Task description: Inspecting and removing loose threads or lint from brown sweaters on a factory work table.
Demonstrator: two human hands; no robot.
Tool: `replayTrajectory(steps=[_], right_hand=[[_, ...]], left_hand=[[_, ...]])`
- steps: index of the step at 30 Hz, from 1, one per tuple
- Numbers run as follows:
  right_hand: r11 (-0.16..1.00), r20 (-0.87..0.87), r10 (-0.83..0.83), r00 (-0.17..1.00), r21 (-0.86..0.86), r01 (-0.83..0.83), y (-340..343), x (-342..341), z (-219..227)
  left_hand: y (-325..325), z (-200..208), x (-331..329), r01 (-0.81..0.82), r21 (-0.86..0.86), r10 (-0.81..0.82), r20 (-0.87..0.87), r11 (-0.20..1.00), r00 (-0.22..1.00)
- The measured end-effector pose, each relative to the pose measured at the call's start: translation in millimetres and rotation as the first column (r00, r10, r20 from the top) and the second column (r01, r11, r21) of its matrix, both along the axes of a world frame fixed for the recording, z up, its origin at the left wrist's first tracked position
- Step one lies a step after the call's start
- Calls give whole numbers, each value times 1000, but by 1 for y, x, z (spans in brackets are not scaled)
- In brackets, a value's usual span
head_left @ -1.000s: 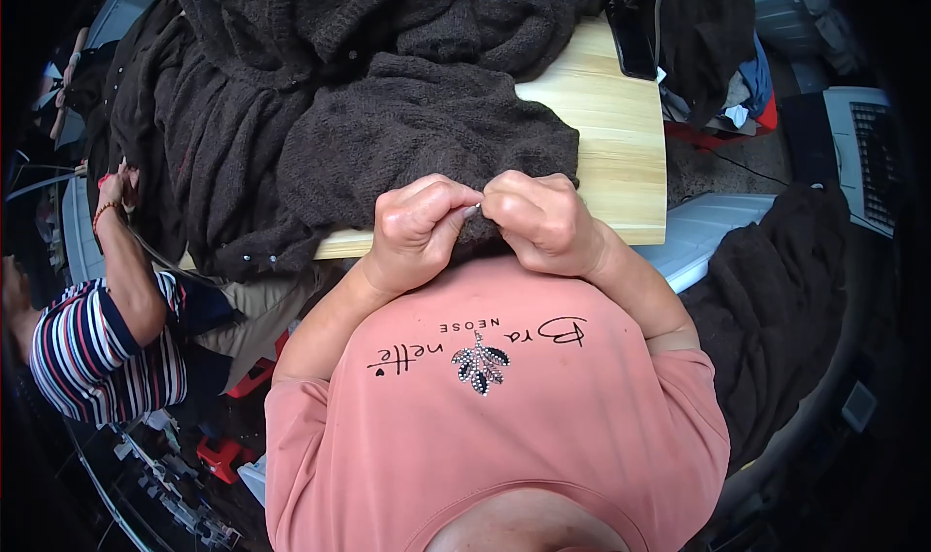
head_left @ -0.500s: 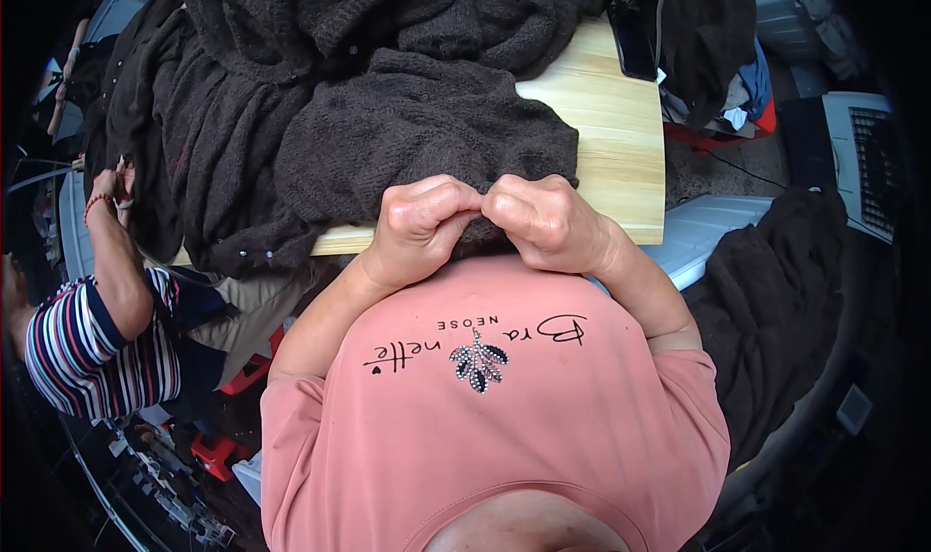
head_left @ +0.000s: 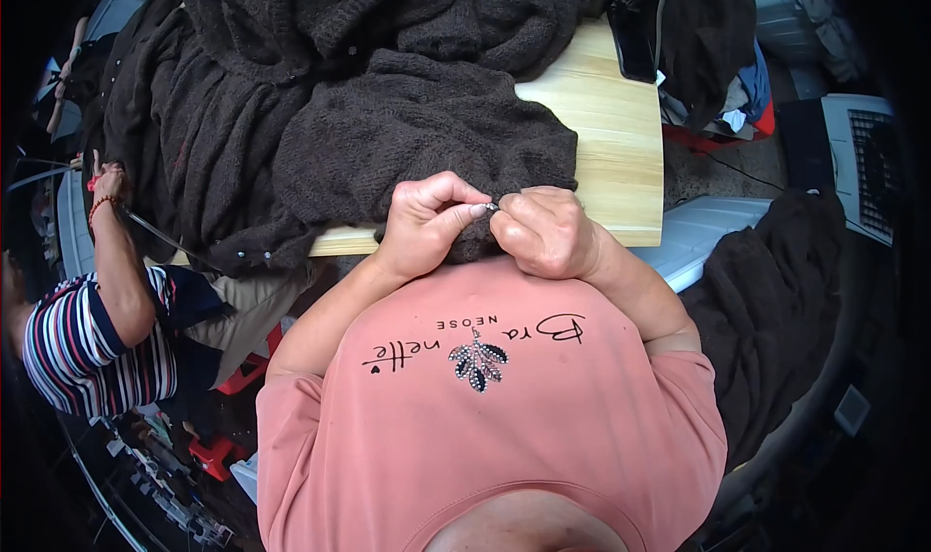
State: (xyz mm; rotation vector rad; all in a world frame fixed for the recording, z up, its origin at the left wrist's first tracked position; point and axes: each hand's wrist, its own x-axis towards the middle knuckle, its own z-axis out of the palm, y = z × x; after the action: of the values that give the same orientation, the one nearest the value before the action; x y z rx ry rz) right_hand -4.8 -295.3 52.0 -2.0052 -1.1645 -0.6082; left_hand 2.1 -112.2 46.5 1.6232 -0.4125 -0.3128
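Note:
Close in front of my chest, both hands meet at the near edge of a dark brown knitted garment (head_left: pixel 417 125). Thumb and forefinger of my left hand (head_left: pixel 423 224) are closed in a pinch on a small dark shiny piece (head_left: pixel 493 208), which looks like a button or snap. From the other side my right hand (head_left: pixel 545 230) grips the same piece, its fingers curled in. Some of the knit hangs below and between the hands. Small shiny studs (head_left: pixel 268 255) sit on the garment's edge to the left.
The garment lies on a pale wooden table (head_left: pixel 606 154). A phone (head_left: pixel 634 48) rests near its far right corner. Dark knitwear (head_left: pixel 766 309) is heaped at my right. On the left a co-worker in a striped shirt (head_left: pixel 102 348) has a hand (head_left: pixel 109 188) at the cloth.
My fingertips have parted slightly, and the small shiny piece between them now shows. The co-worker's hand has shifted a little at the garment's left edge.

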Motion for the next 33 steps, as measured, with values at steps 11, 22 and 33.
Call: replayTrajectory(steps=[11,22,33], right_hand=[[960,-122,-78,989,258,107,9,-2,-17],[942,-118,-134,984,294,163,6,-2,-14],[916,-127,-342,931,177,361,-3,3,-24]], left_hand=[[-6,1,-7,-151,-112,166,139,982,976],[3,13,2,-17,54,-9,442,998,897],[3,12,3,-10,105,-39,454,994,890]])
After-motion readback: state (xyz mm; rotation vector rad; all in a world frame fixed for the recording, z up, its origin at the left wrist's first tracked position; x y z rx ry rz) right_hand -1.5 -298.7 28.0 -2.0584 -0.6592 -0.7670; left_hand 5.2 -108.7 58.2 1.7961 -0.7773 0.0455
